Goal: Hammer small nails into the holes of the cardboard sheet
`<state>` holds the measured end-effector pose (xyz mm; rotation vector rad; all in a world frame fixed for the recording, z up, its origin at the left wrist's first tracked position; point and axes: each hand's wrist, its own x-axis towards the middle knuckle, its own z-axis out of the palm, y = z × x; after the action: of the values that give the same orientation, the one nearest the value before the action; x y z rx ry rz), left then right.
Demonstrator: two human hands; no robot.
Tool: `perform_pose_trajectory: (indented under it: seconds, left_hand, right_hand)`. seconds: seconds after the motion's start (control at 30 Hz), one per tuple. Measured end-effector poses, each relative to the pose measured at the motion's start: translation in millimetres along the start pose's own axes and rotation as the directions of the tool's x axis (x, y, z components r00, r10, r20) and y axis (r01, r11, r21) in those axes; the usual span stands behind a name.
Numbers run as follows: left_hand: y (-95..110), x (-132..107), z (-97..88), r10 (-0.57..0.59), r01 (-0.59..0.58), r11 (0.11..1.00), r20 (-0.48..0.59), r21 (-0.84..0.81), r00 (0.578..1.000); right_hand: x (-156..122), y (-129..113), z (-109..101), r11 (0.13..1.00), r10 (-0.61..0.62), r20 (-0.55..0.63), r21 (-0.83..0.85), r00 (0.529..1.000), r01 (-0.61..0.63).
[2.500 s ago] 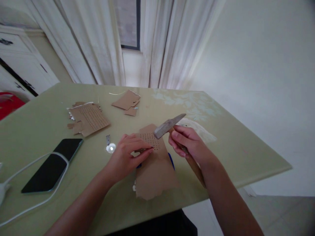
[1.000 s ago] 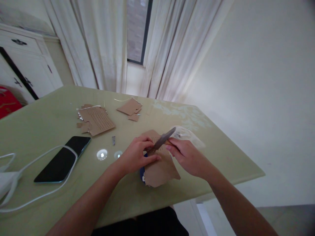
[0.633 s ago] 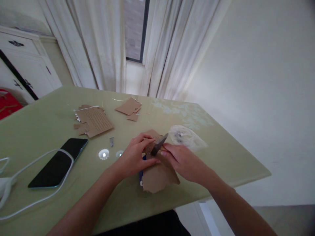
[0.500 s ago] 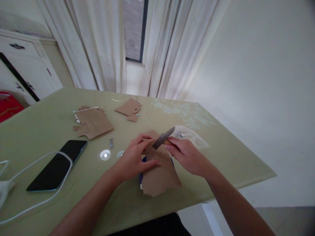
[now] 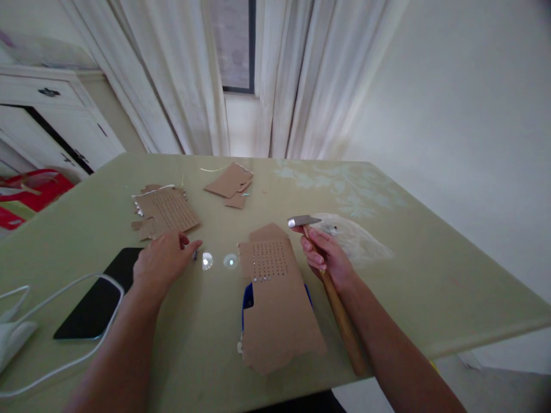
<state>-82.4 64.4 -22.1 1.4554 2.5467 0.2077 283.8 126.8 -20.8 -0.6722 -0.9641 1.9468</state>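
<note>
My left hand [image 5: 166,258] is low over the table, beside the phone. Its fingers are bent and slightly apart at the small metal nails [image 5: 195,255], which are partly hidden. My right hand [image 5: 329,255] is closed round the wooden handle of a hammer [image 5: 338,304], near its metal head. The hammer head is held above the table, right of a brown cardboard piece [image 5: 282,321]. Rows of small holes cover the upper part of this cardboard, and several nail heads show along the lowest row. Blue edges of an object stick out from under it.
A black phone [image 5: 97,304] lies at left with a white cable [image 5: 64,364] across it. Behind are a punched cardboard stack [image 5: 166,209] and loose cardboard scraps [image 5: 230,180]. A clear plastic bag [image 5: 359,241] lies right of the hammer. Curtains and a wall stand beyond the table.
My left hand has left the cardboard and moved left to the nails. My right hand has drawn the hammer away to the right, turning it so the whole handle shows.
</note>
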Motion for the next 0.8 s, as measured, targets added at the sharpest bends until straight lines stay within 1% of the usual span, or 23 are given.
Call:
perform_pose_trajectory:
  seconds: [0.07,0.13,0.23,0.3,0.4,0.53,0.67,0.8]
  left_hand:
    - [-5.7,0.9,-0.4,-0.015,0.012,0.999,0.064,0.046,0.998]
    - [-6.2,0.1,-0.3,-0.003,-0.006,0.997,0.107,0.077,0.994]
    - [-1.1,-1.9,-0.2,0.014,-0.034,0.993,0.169,0.113,0.986]
    - [3.4,-3.3,0.0,0.039,-0.062,0.991,0.190,0.121,0.981]
    - [9.0,-5.8,1.3,0.080,-0.103,0.986,0.172,0.131,0.982]
    - [15.6,-10.2,4.2,0.122,-0.141,0.975,0.117,0.174,0.986]
    - [21.7,-14.2,5.6,0.111,-0.127,0.970,0.087,0.209,0.990]
    - [22.6,-13.7,3.5,0.104,-0.109,0.982,0.041,0.154,0.994]
  right_hand:
    - [-3.8,0.9,1.9,1.000,0.019,0.000,0.017,1.000,-0.019]
    - [-5.6,2.2,4.5,0.999,0.033,0.001,0.025,0.999,-0.033]
    - [-5.7,4.1,8.1,0.999,0.034,-0.002,0.024,0.999,-0.034]
    - [-5.6,4.7,9.8,0.999,0.037,-0.008,0.030,0.999,-0.036]
    - [-6.5,5.2,11.0,0.999,0.034,-0.021,0.041,0.999,-0.033]
    - [-7.8,6.6,11.0,0.999,0.024,-0.050,0.023,0.998,-0.022]
    - [-7.2,7.3,11.0,1.000,0.024,-0.043,0.015,0.999,-0.024]
    - [-6.6,7.2,11.2,1.000,0.015,-0.045,0.021,0.999,-0.014]
